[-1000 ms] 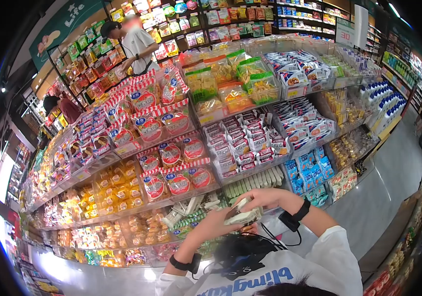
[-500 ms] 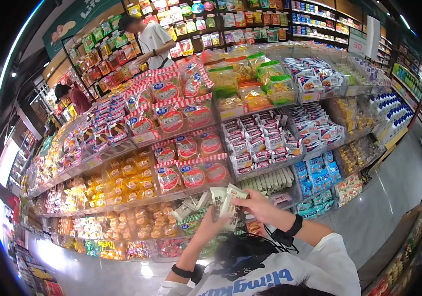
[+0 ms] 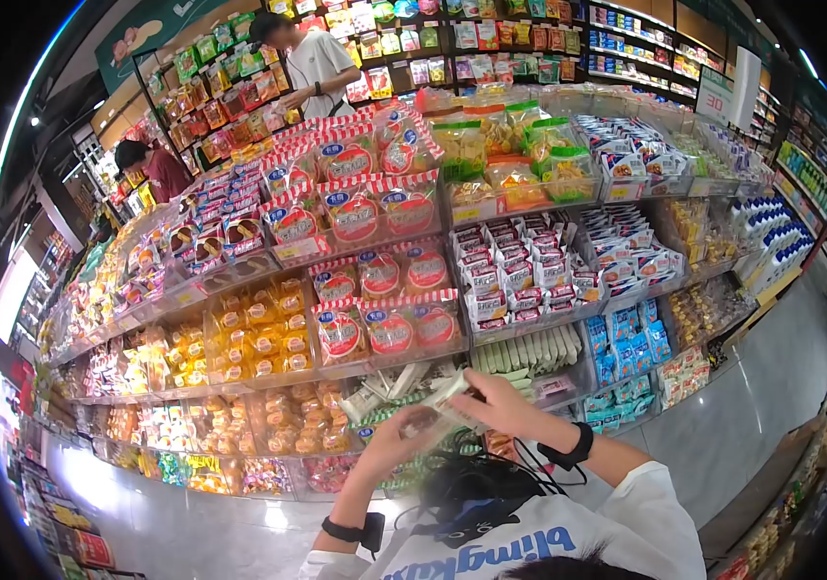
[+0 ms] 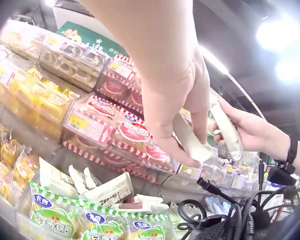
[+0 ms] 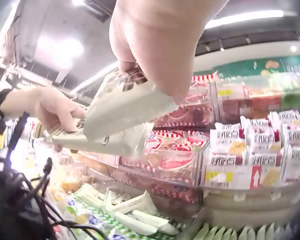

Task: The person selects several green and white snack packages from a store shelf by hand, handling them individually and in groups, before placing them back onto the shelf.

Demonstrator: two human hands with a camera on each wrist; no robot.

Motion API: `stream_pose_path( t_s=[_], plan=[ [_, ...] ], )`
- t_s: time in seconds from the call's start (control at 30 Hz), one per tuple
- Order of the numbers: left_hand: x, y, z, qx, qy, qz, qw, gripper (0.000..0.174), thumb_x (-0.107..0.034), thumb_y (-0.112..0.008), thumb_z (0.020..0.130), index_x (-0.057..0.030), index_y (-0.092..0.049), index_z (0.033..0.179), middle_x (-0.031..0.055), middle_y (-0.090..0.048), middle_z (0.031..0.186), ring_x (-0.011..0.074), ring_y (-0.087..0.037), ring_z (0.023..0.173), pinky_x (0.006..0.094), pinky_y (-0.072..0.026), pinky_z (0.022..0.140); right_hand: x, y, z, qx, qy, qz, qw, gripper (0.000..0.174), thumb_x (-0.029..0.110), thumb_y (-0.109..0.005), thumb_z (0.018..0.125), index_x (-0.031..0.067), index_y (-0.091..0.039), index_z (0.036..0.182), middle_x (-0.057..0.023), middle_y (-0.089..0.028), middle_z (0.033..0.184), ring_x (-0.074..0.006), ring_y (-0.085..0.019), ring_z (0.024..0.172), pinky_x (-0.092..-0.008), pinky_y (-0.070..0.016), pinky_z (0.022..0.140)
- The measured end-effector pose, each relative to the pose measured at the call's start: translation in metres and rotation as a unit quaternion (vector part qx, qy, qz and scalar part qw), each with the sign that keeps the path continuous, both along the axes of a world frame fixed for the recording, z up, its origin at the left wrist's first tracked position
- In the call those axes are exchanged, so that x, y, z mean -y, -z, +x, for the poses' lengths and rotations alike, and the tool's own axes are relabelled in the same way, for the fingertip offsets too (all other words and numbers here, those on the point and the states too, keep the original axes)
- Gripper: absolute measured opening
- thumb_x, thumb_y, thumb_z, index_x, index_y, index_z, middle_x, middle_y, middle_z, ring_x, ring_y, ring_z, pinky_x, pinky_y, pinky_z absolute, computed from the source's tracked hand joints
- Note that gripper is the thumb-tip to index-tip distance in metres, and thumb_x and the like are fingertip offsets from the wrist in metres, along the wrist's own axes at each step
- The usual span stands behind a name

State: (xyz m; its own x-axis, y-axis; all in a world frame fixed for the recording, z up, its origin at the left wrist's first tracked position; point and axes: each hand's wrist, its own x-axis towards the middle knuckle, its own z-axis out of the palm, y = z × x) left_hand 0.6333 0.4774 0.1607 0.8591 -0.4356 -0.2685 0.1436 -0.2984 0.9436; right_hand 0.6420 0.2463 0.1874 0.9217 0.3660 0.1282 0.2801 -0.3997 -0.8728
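Two pale snack packets are held side by side above the lower shelf. The left hand grips one packet, its fingers curled round it in the left wrist view. The right hand pinches the other packet between thumb and fingers. In the right wrist view the two packets overlap, the right hand's one above. Similar white packets lie loosely on green-striped packs in the bin below the hands.
Red-and-white striped packs fill the bins above the hands. Upright pale packets stand in a bin to the right. Across the display is a person in a white shirt; another wears dark red. Cables hang near the chest.
The two packets, shown with their printed faces up half a second ago, are now tilted and seen more edge-on. Both hands still hold them. The head view has shifted slightly.
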Motion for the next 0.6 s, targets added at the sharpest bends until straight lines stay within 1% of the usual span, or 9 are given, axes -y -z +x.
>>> stream_pose_path(
  t_s=[0.03, 0.07, 0.13, 0.17, 0.27, 0.37, 0.47, 0.57, 0.6],
  plan=[
    [0.0, -0.002, 0.0, 0.061, 0.011, 0.062, 0.996, 0.048, -0.006, -0.064, 0.081, -0.0044, -0.045, 0.125, 0.0081, -0.059, 0.106, 0.0134, -0.056, 0.084, 0.0265, -0.0486, 0.07, -0.003, 0.002, 0.002, 0.106, -0.026, -0.064, 0.992, 0.036, 0.032, -0.058, 0.087, 0.0, -0.052, 0.101, -0.0196, -0.057, 0.09, -0.0355, -0.056, 0.082, -0.0386, -0.0431, 0.072],
    [0.0, -0.002, 0.0, 0.122, 0.021, 0.124, 0.984, 0.046, -0.006, -0.064, 0.081, -0.0037, -0.047, 0.123, 0.0073, -0.061, 0.103, 0.0127, -0.056, 0.081, 0.0255, -0.049, 0.069, -0.008, 0.006, 0.005, 0.179, -0.03, -0.047, 0.982, 0.035, 0.031, -0.057, 0.087, -0.0003, -0.052, 0.1, -0.0198, -0.057, 0.089, -0.0354, -0.055, 0.082, -0.0381, -0.0427, 0.073],
    [-0.003, 0.017, 0.001, 0.13, 0.01, 0.078, 0.988, 0.046, -0.01, -0.063, 0.081, -0.0047, -0.047, 0.124, 0.0062, -0.064, 0.097, 0.0143, -0.059, 0.079, 0.0279, -0.0482, 0.071, -0.017, 0.015, 0.007, 0.321, -0.039, -0.012, 0.946, 0.033, 0.03, -0.056, 0.087, -0.001, -0.051, 0.098, -0.0201, -0.057, 0.088, -0.0351, -0.055, 0.083, -0.0372, -0.042, 0.074],
    [-0.005, 0.024, 0.001, 0.133, 0.003, 0.056, 0.989, 0.046, -0.012, -0.062, 0.081, -0.0052, -0.047, 0.124, 0.0056, -0.065, 0.095, 0.0151, -0.06, 0.078, 0.0292, -0.0477, 0.072, -0.015, 0.014, 0.004, 0.155, -0.104, -0.02, 0.982, 0.035, 0.031, -0.054, 0.089, -0.0007, -0.051, 0.103, -0.0209, -0.058, 0.091, -0.0352, -0.056, 0.083, -0.0372, -0.0438, 0.074],
    [0.002, 0.005, -0.007, -0.014, -0.113, -0.134, 0.984, 0.041, -0.012, -0.06, 0.083, -0.002, -0.048, 0.121, 0.0061, -0.064, 0.093, 0.0163, -0.061, 0.075, 0.0307, -0.049, 0.072, -0.018, 0.001, -0.002, -0.088, -0.105, -0.01, 0.991, 0.037, 0.031, -0.051, 0.092, 0.0, -0.047, 0.112, -0.018, -0.06, 0.094, -0.0272, -0.06, 0.082, -0.0348, -0.046, 0.073],
    [0.001, 0.011, -0.005, -0.078, -0.179, -0.271, 0.943, 0.038, -0.018, -0.057, 0.087, -0.0007, -0.047, 0.12, 0.0073, -0.063, 0.096, 0.0166, -0.061, 0.084, 0.0329, -0.0486, 0.077, -0.025, 0.024, -0.001, -0.127, -0.055, 0.112, 0.984, 0.039, 0.031, -0.049, 0.094, 0.0006, -0.042, 0.118, -0.0142, -0.061, 0.097, -0.0179, -0.06, 0.082, -0.0321, -0.0472, 0.071],
    [0.005, 0.038, -0.011, -0.104, -0.151, -0.316, 0.931, 0.046, -0.027, -0.051, 0.092, -0.0034, -0.039, 0.129, 0.009, -0.056, 0.113, 0.0176, -0.056, 0.1, 0.0342, -0.0464, 0.084, -0.034, 0.051, 0.003, -0.178, -0.006, 0.201, 0.963, 0.04, 0.029, -0.05, 0.094, 0.0023, -0.04, 0.121, -0.0099, -0.06, 0.097, -0.0122, -0.057, 0.083, -0.0295, -0.0468, 0.07],
    [0.02, 0.033, -0.024, -0.172, -0.067, -0.2, 0.962, 0.047, -0.02, -0.047, 0.096, -0.0063, -0.028, 0.137, 0.0075, -0.047, 0.127, 0.0164, -0.051, 0.11, 0.0362, -0.0442, 0.091, -0.044, 0.042, -0.007, -0.147, 0.017, 0.189, 0.971, 0.045, 0.031, -0.049, 0.094, 0.0037, -0.038, 0.128, -0.0136, -0.06, 0.097, -0.0185, -0.06, 0.081, -0.0316, -0.0469, 0.072],
    [0.02, 0.036, -0.026, -0.183, -0.065, -0.204, 0.959, 0.049, -0.021, -0.047, 0.096, -0.0073, -0.026, 0.138, 0.0075, -0.046, 0.127, 0.0168, -0.051, 0.111, 0.0363, -0.0442, 0.092, -0.045, 0.041, -0.009, -0.115, 0.011, 0.135, 0.984, 0.047, 0.031, -0.049, 0.094, 0.0057, -0.035, 0.131, -0.0122, -0.059, 0.093, -0.0172, -0.058, 0.078, -0.0307, -0.0462, 0.07]
  ],
)
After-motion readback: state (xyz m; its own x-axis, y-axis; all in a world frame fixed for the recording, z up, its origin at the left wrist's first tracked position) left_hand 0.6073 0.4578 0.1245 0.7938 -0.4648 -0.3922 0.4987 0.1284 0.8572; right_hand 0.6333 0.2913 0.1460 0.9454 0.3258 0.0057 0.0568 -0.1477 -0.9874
